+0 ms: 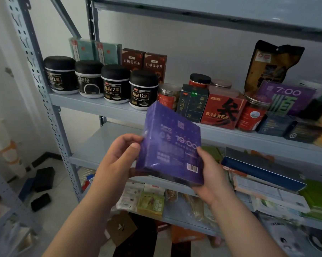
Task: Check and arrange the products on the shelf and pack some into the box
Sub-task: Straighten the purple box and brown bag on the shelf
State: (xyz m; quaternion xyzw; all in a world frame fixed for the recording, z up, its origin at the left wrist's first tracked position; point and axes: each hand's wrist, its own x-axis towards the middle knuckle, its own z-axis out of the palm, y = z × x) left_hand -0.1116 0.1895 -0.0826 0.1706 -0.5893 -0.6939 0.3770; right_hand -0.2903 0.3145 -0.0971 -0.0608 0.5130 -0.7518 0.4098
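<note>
Purple box [170, 145], tilted, held in front of the grey metal shelf [93, 104]; my left hand [117, 160] clasps its left edge, my right hand [210, 175] grips its lower right corner. I see open air around it and bare board on the tier behind, left of the box. Upper tier: four black-lidded jars [115, 83] along the front edge, two brown cartons [144, 62] behind them.
</note>
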